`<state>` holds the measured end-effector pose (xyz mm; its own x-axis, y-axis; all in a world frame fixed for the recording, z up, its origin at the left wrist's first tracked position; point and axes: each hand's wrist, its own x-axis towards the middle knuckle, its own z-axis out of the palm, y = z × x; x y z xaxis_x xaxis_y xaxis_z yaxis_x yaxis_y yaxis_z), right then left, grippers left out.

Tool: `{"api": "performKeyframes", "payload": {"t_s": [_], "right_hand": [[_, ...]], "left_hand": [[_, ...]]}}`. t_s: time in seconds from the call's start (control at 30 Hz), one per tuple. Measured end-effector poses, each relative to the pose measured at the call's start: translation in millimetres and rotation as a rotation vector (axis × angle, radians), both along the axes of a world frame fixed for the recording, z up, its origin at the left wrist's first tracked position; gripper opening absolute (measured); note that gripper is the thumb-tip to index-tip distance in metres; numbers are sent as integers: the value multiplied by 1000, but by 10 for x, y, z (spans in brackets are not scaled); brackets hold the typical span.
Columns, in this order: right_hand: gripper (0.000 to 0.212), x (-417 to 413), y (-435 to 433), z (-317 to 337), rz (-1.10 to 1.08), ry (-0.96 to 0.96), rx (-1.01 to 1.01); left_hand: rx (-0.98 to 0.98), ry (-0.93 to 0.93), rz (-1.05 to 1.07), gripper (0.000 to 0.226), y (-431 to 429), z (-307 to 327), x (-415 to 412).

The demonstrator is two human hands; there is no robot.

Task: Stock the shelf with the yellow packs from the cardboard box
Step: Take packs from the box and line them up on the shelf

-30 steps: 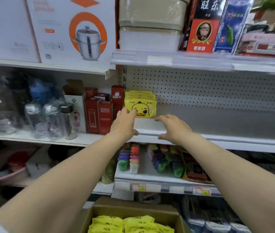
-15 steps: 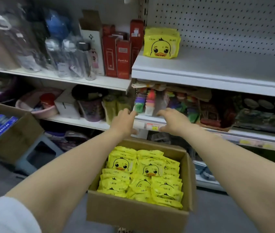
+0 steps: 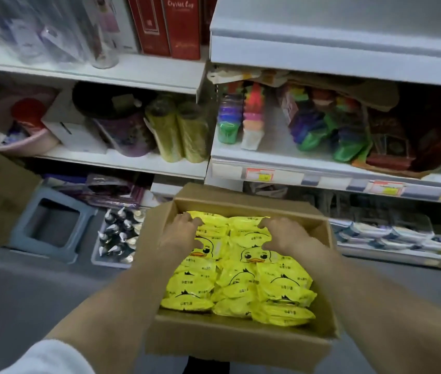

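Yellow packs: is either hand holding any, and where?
Both. Left hand and right hand each grip the top yellow packs by their far edges.

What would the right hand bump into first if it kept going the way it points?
The yellow packs. The right hand points down into the cardboard box and seems to touch the top ones, though depth is unclear.

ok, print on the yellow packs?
The yellow packs show a cartoon duck face, orange beak; head view.
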<state>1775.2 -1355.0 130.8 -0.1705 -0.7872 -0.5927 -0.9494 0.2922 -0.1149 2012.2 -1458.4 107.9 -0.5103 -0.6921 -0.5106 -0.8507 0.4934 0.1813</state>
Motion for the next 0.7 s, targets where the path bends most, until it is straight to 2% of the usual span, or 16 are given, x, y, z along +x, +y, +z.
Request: {"api": "performKeyframes", "payload": {"t_s": [0.23, 0.4, 0.53, 0.7], "right_hand": [[53, 29, -43, -620, 4, 21, 110], [58, 95, -53, -798, 11, 103, 134], [48, 155, 14, -915, 19, 144, 155], [43, 173, 133, -952, 24, 72, 122]], "left_hand": [[5, -65, -102, 67, -232, -576, -62], [-68, -51, -119, 64, -268, -685, -98], [-116, -77, -200, 59, -223, -742, -62], [-89, -144, -151, 54, -154, -777, -83]]}}
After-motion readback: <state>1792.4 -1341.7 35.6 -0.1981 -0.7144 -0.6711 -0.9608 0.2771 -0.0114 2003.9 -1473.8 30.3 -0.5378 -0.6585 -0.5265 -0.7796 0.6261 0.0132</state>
